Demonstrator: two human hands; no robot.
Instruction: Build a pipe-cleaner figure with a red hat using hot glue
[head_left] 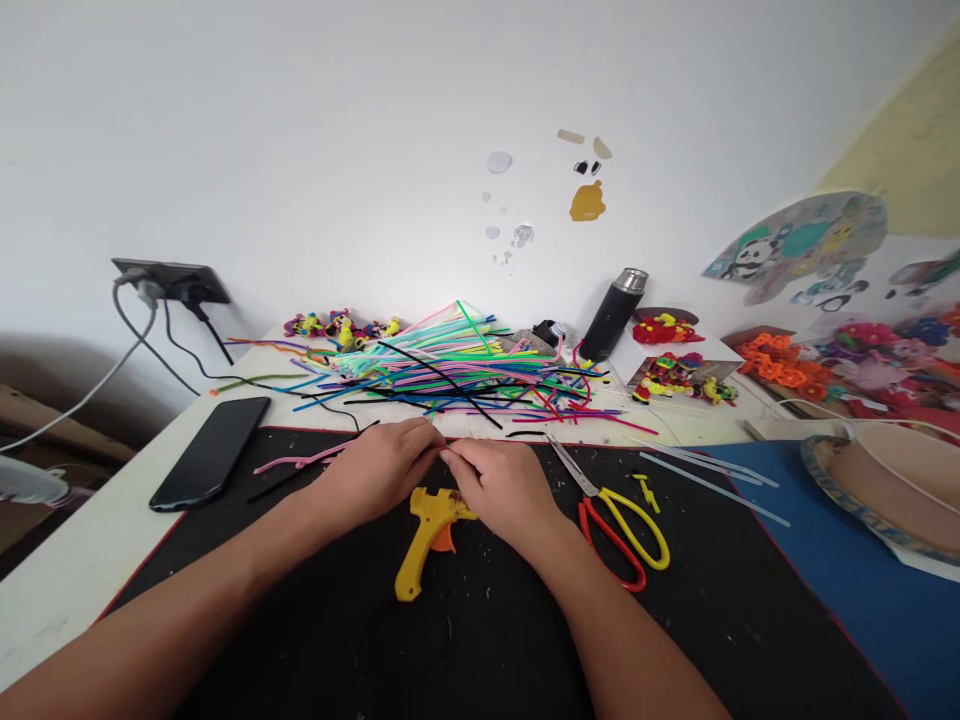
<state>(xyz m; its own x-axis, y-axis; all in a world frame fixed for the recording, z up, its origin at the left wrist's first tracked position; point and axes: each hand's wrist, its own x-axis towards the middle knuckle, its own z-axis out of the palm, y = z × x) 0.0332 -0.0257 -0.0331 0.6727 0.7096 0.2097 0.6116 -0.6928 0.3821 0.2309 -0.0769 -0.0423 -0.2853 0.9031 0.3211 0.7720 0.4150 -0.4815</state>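
Over the far part of the black mat, my left hand [394, 462] and my right hand [506, 485] meet, thumbs and fingers pinched together. Whatever lies between the fingertips is hidden and too small to name. Just below them a yellow glue gun [414, 560] with an orange trigger lies on the mat, partly covered by my right hand. Scissors [600, 495] with one red and one yellow handle lie partly spread, right of my right hand. Beside my left hand are a pink pipe cleaner piece [300, 462] and a dark strip [274, 487].
Behind my hands spreads a heap of colourful pipe cleaners [450, 365]. A phone [214, 450] lies at the left. To the right are a black flask [615, 315], clear glue sticks [712, 485], small yellow pieces [646, 493] and a round container [840, 500]. Cables hang from a wall socket [172, 280].
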